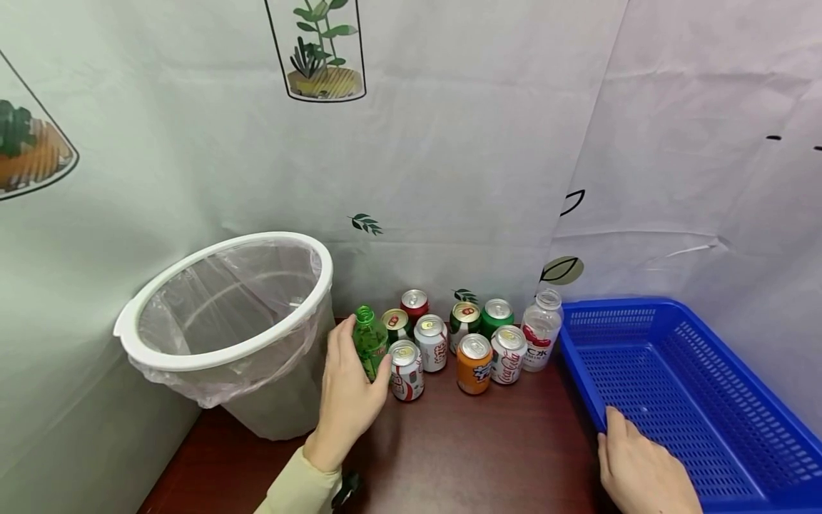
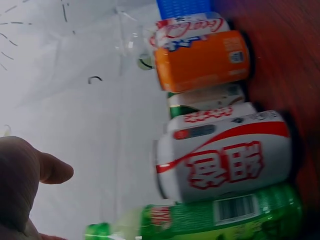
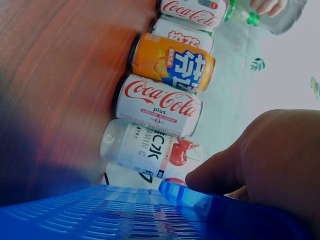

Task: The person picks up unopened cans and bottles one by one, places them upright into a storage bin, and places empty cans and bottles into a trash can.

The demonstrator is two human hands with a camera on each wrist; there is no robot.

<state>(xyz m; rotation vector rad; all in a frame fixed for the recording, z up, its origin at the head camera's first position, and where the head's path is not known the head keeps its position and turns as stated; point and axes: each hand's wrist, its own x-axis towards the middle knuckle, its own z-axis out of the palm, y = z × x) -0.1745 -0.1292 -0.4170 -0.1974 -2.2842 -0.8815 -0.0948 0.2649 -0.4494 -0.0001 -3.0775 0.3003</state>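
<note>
My left hand [image 1: 349, 392] is beside an uncapped green plastic bottle [image 1: 370, 344], thumb and fingers spread apart. In the left wrist view its thumb [image 2: 52, 169] stands clear of the bottle [image 2: 220, 215]; whether a finger touches the far side is hidden. A white and red can [image 1: 407, 371] stands right beside that bottle. My right hand [image 1: 645, 467] grips the near-left rim of a blue plastic basket [image 1: 581, 378], with the thumb [image 3: 215, 172] over the edge in the right wrist view.
A white bin [image 1: 282, 343] lined with a clear bag stands at the left. Several drink cans, including an orange can [image 1: 474, 364] and a Coca-Cola can [image 1: 509, 355], stand upright by the wall. A clear bottle with a cherry label [image 1: 541, 332] is close to the basket.
</note>
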